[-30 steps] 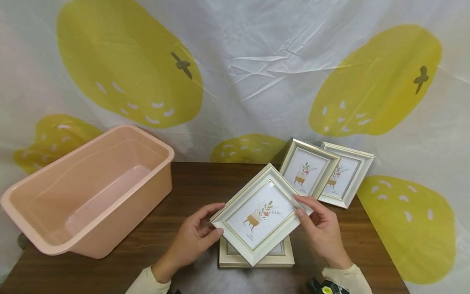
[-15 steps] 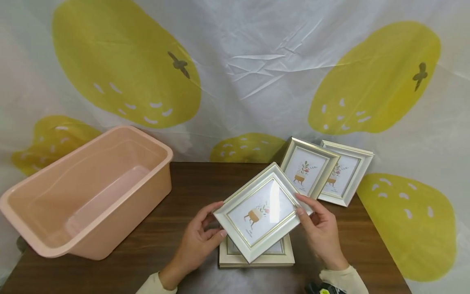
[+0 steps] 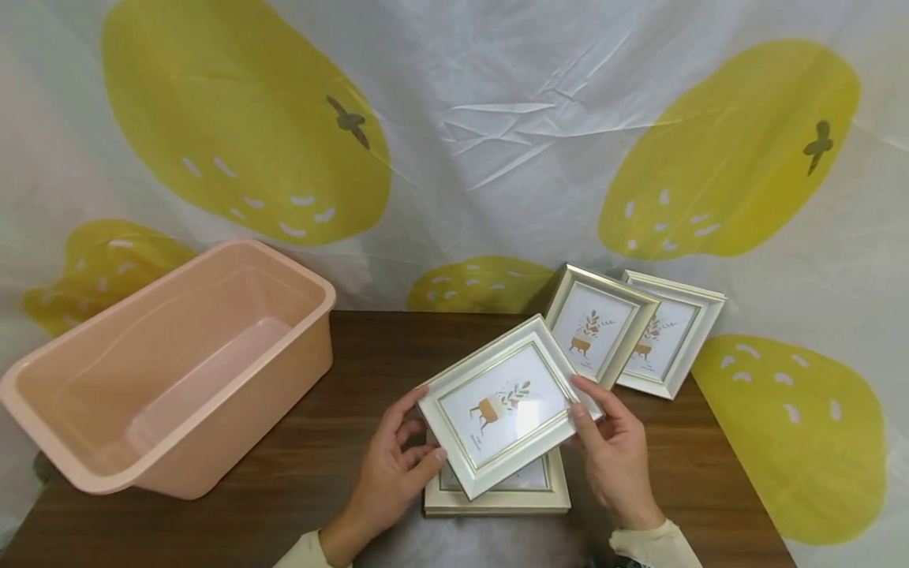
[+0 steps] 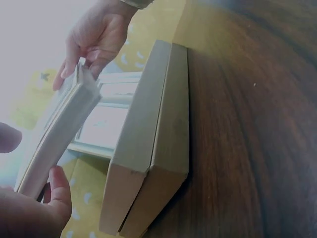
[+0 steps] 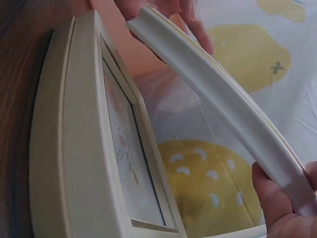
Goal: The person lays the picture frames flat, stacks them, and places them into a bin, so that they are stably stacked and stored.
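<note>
A white picture frame (image 3: 507, 404) with a thin gold inner line and a plant print is held tilted, above a stack of two cream picture frames (image 3: 497, 502). My left hand (image 3: 389, 469) holds its left side, index finger at the upper corner and thumb near the lower edge. At the right corner, my right hand (image 3: 616, 454) pinches it between thumb and fingers. The left wrist view shows the held frame's edge (image 4: 62, 129) apart from the stacked frames (image 4: 148, 134). Part of the stack's top print is hidden beneath the held frame.
A pink plastic tub (image 3: 263, 402) stands on the left of the dark wooden table (image 3: 298, 473). At the back right, a champagne-coloured frame (image 3: 596, 323) and a white frame (image 3: 671, 335) lean near the lemon-patterned cloth (image 3: 497, 158).
The held frame has turned clockwise in the head view, its lower corner shifting left and its top corner right. A glare patch has appeared on its glass. The left hand has moved slightly right.
</note>
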The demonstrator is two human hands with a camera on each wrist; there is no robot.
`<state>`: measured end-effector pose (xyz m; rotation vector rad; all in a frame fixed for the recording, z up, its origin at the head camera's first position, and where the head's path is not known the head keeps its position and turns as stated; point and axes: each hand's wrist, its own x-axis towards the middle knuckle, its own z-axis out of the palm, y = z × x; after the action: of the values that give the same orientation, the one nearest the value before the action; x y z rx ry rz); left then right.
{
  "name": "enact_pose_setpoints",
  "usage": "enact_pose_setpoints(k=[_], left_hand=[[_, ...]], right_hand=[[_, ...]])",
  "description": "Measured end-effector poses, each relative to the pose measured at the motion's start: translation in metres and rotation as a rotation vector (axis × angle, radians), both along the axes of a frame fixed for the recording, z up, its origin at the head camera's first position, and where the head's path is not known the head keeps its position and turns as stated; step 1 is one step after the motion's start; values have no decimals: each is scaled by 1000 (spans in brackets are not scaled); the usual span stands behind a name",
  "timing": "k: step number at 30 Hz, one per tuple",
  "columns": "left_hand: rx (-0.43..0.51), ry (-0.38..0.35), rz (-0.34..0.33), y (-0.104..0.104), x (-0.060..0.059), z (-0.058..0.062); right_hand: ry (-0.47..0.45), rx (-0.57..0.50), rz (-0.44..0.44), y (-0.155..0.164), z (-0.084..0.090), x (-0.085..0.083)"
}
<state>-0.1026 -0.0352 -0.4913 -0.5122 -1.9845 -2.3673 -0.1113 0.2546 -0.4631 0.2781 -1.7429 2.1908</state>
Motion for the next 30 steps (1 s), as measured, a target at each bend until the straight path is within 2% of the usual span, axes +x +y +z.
enact_pose_setpoints(k=[3, 7, 12, 15, 19, 25, 30], left_hand=[[-39, -18, 21, 3, 1, 1], [-53, -52, 44, 5, 2, 0], [-30, -84, 12, 3, 0, -1], [-4, -97, -4, 1, -1, -1], [8, -104, 9, -4, -4, -1], [-54, -135, 21, -9, -7, -3], [-104, -162, 46, -11, -11, -2]], right_hand=[[-53, 20, -21, -2, -2, 4], [-103, 96, -21, -1, -1, 9], [-132, 216, -18, 4, 2, 12], [-120, 291, -23, 8, 0, 12], [-90, 408, -27, 12, -4, 10], [-31, 579, -52, 21, -10, 13], [-22, 664, -15, 28, -13, 18]])
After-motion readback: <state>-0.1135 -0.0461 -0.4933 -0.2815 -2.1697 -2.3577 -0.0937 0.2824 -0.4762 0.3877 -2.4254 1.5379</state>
